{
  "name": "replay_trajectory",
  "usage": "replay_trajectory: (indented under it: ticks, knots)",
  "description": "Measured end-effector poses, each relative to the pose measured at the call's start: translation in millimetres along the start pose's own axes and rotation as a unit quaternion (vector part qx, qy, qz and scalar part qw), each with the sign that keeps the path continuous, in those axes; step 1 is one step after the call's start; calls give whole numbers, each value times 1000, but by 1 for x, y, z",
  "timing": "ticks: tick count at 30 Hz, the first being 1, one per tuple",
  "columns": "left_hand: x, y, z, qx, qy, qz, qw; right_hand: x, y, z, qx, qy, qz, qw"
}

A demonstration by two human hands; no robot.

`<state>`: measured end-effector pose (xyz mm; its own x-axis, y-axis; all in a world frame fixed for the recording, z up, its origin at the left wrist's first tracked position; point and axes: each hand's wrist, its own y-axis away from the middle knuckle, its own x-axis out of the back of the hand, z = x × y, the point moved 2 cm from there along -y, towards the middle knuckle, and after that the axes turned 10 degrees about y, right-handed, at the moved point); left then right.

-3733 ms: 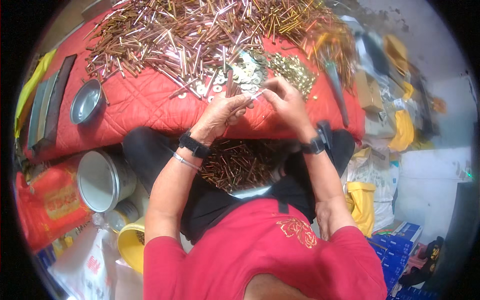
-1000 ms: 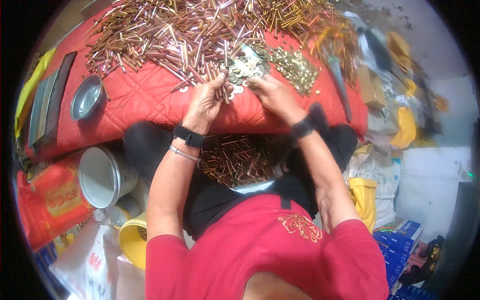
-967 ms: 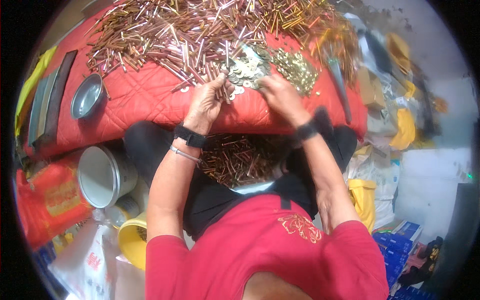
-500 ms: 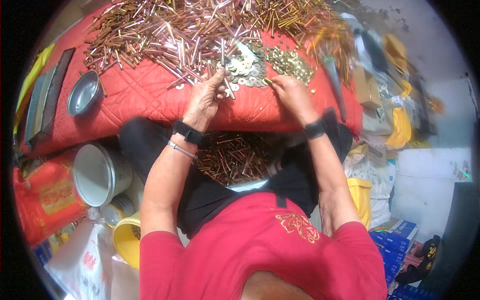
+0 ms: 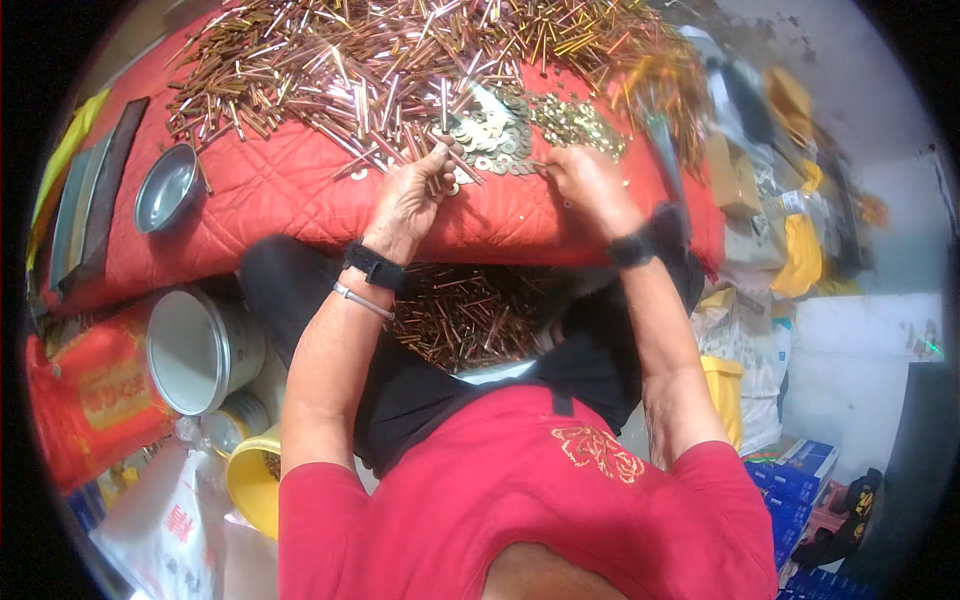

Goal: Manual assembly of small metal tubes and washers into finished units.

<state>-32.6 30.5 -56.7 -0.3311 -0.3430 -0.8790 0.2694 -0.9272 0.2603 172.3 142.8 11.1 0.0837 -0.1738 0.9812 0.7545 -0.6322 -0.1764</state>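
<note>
My left hand (image 5: pixel 412 198) is closed in a pinch on a thin copper-coloured metal rod (image 5: pixel 466 167), which slants down to the right over the red quilted cover. To the right, my right hand (image 5: pixel 592 188) is slightly blurred, its thumb and finger pressed together; what they hold is too small to make out. Between and just beyond the hands lies a pile of flat round washers (image 5: pixel 495 135). Small brass-coloured nut-like pieces (image 5: pixel 575 122) are heaped beyond my right hand. A large heap of copper-coloured rods (image 5: pixel 330 65) covers the far side.
A metal bowl (image 5: pixel 167 188) rests on the red quilted cover (image 5: pixel 270 200) at the left. More rods (image 5: pixel 465 315) lie below its front edge, between my legs. At lower left stand a white bucket (image 5: pixel 187 350) and a yellow bucket (image 5: pixel 255 485). Blue boxes (image 5: pixel 790 500) are stacked at lower right.
The rod in my left hand has tilted, its lower end swinging right. My right hand has shifted slightly, and the brass-coloured piece seen at its fingertips no longer shows clearly.
</note>
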Motion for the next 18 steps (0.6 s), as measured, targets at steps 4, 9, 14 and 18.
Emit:
replay_trajectory:
  ticks: [4, 9, 14, 18]
  knots:
    - [-5, 5, 4, -19, -30, -17, 999, -2, -2, -4, 10, 34, -57, 998]
    - [-3, 4, 2, -15, -49, -33, 998, 8, -38, -27, 58, 163, -187, 967]
    - [-11, 5, 0, -8, -48, -81, 996, -4, -61, -8, 61, 112, -283, 951]
    - [-13, 13, 2, -23, -65, -47, 996, 3, -23, 4, 96, -69, -160, 980]
